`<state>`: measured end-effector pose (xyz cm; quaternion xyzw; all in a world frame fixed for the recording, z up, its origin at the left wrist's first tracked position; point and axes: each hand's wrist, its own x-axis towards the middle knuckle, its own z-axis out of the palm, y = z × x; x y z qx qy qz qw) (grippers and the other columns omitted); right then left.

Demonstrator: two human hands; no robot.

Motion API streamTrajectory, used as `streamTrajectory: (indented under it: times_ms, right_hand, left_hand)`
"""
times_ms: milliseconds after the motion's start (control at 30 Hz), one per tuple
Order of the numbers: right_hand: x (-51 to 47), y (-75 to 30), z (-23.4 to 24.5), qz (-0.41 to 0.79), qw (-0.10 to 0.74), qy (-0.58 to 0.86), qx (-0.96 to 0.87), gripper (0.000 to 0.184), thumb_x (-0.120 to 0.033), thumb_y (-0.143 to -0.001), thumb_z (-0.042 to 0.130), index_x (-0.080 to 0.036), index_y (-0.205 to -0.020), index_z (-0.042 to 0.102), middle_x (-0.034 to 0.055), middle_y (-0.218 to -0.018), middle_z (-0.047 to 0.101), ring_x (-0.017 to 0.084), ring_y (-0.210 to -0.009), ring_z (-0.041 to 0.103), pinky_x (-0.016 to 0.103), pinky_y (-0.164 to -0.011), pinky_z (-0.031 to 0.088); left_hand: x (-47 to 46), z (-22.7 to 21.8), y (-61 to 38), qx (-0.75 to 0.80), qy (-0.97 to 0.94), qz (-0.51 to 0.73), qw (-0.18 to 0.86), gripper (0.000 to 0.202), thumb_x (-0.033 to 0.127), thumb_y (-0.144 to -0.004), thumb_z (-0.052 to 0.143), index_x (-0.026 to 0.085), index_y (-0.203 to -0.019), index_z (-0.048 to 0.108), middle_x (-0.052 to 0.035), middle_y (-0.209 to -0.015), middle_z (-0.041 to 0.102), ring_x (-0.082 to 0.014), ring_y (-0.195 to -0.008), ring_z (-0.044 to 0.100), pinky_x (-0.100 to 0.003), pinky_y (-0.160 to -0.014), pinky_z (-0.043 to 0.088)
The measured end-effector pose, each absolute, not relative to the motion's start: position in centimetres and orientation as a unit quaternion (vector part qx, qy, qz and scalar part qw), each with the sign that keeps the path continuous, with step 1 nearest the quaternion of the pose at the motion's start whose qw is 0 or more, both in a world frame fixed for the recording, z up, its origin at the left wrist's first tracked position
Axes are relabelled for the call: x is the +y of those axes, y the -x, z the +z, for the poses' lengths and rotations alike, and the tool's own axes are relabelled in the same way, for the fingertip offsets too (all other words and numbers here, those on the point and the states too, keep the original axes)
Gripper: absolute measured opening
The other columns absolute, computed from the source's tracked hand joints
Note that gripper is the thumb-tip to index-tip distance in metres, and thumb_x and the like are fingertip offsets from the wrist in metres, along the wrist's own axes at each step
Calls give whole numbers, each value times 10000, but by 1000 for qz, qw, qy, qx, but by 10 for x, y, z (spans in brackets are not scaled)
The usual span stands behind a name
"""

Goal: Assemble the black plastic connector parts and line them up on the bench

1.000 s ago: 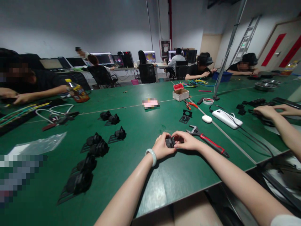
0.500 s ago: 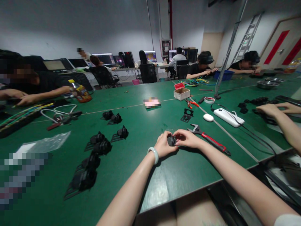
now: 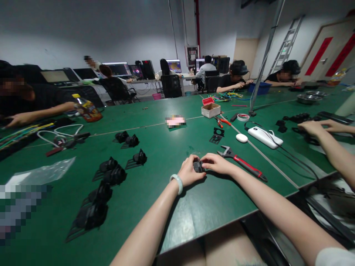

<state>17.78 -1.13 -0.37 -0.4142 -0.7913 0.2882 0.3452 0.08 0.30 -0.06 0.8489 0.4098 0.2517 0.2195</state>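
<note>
My left hand and my right hand meet over the green table, both pinched around a small black plastic part. A pale bangle circles my left wrist. Just right of my right hand lies an adjustable wrench with a red handle. Several finished black parts lie in a loose row to my left.
A cardboard box, red pliers, a tape roll, a white power bank and a white oval case sit beyond. A co-worker's hands rest at the right. Other people work around the table's far side.
My hands stay joined on the black part, fingers shifting slightly. The view has drifted a little to the right.
</note>
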Motion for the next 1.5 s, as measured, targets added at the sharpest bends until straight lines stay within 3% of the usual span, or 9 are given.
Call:
streamTrajectory:
  times_ms: [267, 500, 1067, 1500]
  right_hand:
    - [-15, -179, -3, 317, 356, 409, -778, 258, -291, -740, 535, -156, -959, 532, 46, -866, 561, 144, -763, 521, 275, -685, 419]
    - [-19, -183, -3, 396, 372, 355, -761, 412, -236, -635, 640, -176, -998, 454, 39, -927, 521, 139, -794, 532, 264, -680, 446]
    - [-16, -183, -8, 383, 381, 365, -759, 410, -193, -619, 637, -179, -1003, 493, 40, -960, 509, 136, -815, 534, 292, -729, 449]
    - [-14, -181, -11, 349, 371, 385, -769, 336, -246, -673, 606, -168, -991, 525, 40, -907, 540, 135, -760, 531, 276, -692, 441]
  left_hand:
    - [1, 0, 0, 409, -854, 241, 213, 510, 373, -533, 649, 194, -953, 422, -25, -879, 501, -194, -811, 491, -326, -712, 404]
    - [3, -5, 0, 406, -851, 254, 215, 524, 411, -535, 646, 190, -958, 429, -30, -874, 508, -196, -810, 494, -323, -708, 403]
    - [4, -5, -2, 395, -856, 257, 214, 528, 429, -542, 635, 183, -958, 424, -32, -879, 509, -188, -795, 499, -312, -693, 405]
    - [2, -2, 0, 409, -852, 243, 217, 542, 378, -525, 650, 188, -972, 410, -33, -896, 504, -198, -821, 489, -331, -718, 403]
